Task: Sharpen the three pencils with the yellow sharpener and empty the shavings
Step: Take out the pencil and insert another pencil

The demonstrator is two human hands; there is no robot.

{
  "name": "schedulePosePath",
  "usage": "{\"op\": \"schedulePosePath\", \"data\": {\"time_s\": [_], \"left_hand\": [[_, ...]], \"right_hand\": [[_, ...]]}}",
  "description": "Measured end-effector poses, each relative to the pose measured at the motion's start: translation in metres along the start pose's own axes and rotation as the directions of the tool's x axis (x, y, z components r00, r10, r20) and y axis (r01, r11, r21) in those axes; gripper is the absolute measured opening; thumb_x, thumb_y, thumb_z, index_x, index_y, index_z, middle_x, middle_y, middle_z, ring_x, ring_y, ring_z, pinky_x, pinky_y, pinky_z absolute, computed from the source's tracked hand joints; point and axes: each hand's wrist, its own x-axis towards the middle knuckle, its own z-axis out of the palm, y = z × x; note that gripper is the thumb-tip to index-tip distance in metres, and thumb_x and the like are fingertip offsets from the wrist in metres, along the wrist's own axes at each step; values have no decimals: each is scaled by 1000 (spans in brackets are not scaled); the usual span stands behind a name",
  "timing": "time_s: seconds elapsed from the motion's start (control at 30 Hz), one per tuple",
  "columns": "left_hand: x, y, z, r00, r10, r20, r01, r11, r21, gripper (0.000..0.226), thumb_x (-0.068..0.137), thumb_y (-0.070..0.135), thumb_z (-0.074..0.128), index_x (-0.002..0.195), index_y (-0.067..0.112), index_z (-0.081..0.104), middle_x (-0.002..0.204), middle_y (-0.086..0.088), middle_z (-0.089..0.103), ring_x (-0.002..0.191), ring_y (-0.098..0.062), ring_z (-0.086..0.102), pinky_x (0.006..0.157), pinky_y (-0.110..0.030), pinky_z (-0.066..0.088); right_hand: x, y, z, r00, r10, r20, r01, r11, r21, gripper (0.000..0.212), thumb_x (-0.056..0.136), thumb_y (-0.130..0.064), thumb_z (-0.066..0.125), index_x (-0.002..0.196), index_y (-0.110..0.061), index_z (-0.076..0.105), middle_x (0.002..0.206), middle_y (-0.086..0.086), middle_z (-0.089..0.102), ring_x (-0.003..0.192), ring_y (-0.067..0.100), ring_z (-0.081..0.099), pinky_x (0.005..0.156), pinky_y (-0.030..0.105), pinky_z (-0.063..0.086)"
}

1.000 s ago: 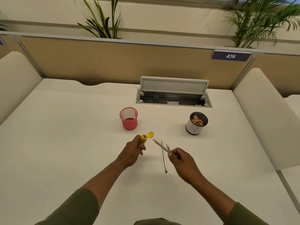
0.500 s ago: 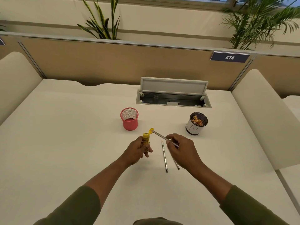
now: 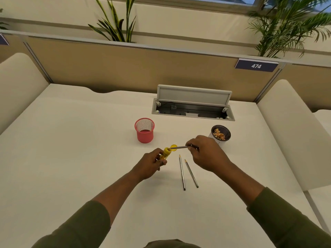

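My left hand grips the yellow sharpener above the white desk, its hinged cap flipped open at the top. My right hand pinches a grey pencil that lies nearly level, its tip at the sharpener's mouth. Two more grey pencils lie side by side on the desk just below my right hand, points facing away from me. A small dark cup holding orange and tan shavings stands right behind my right hand, partly hidden by it.
A pink mesh cup stands behind the sharpener to the left. An open cable tray with a raised lid is set into the desk further back. Padded dividers flank both sides, and a partition closes the back.
My right hand lifted one pencil off the desk and carried it up and left until its tip met the sharpener. My left hand turned the sharpener more upright.
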Motion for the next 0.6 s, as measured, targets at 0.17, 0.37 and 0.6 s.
{"op": "schedulePosePath", "data": {"time_s": [0.17, 0.37, 0.6], "left_hand": [[2, 0, -2, 1000, -6, -3, 6, 1000, 26, 12, 89, 25, 62, 97, 31, 56, 89, 2, 63, 59, -15, 66, 67, -29, 51], [2, 3, -2, 1000, -13, 11, 12, 998, 61, 12, 89, 25, 63, 99, 28, 56, 89, 2, 63, 58, -12, 65, 70, -35, 53], [3, 4, -5, 1000, -18, -19, 19, 997, 76, 16, 83, 14, 69, 95, 23, 64, 88, 0, 67, 72, -14, 64, 69, -32, 54]], "right_hand": [[2, 2, -6, 999, -31, 35, 31, 999, -25, 22, 95, -22, 55, 110, -20, 70, 97, -1, 65, 84, 14, 57, 73, 34, 53], [2, 2, -5, 995, -81, 61, 83, 996, -28, 22, 94, -21, 56, 112, -21, 70, 98, -2, 65, 83, 12, 57, 72, 32, 53], [2, 13, -2, 960, -243, 143, 257, 962, -93, 27, 95, -18, 58, 121, -20, 64, 105, -4, 63, 89, 11, 53, 73, 21, 41]]}}
